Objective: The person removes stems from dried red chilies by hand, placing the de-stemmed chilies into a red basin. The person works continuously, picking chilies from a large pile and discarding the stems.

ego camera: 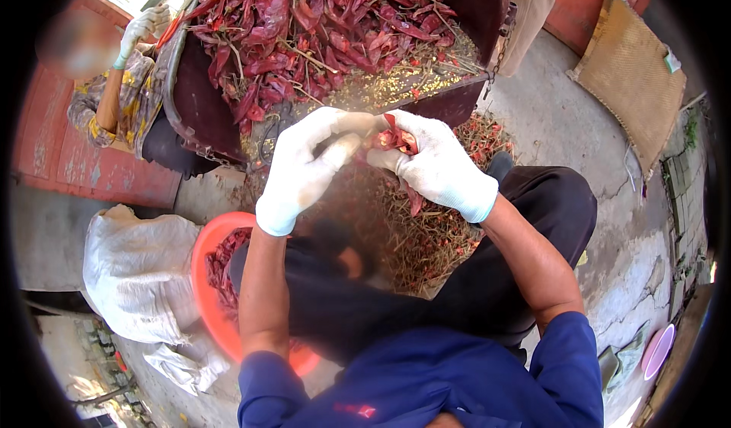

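My right hand [437,162], in a white work glove, grips crumpled dried red chilli peppers [397,139]. A pepper tip hangs below its palm. From the other side, my gloved left hand [311,165] curls in, thumb and fingertips pinching the peppers' near edge; the exact contact is blurred. Both hands are raised before the front lip of a dark metal trough [445,105]. Inside it lies a large heap of dried red chilli peppers [320,28] with stems and loose yellow seeds [394,85]. Scissors [274,134] rest at its front, partly behind my left hand.
Below my hands a pile of stems and pepper scraps [434,245] covers the ground. An orange-red basin [203,279] holding peppers stands left, beside a white woven sack [143,274]. Another person [123,94] with a gloved hand sits across at left. Burlap [631,79] lies at right.
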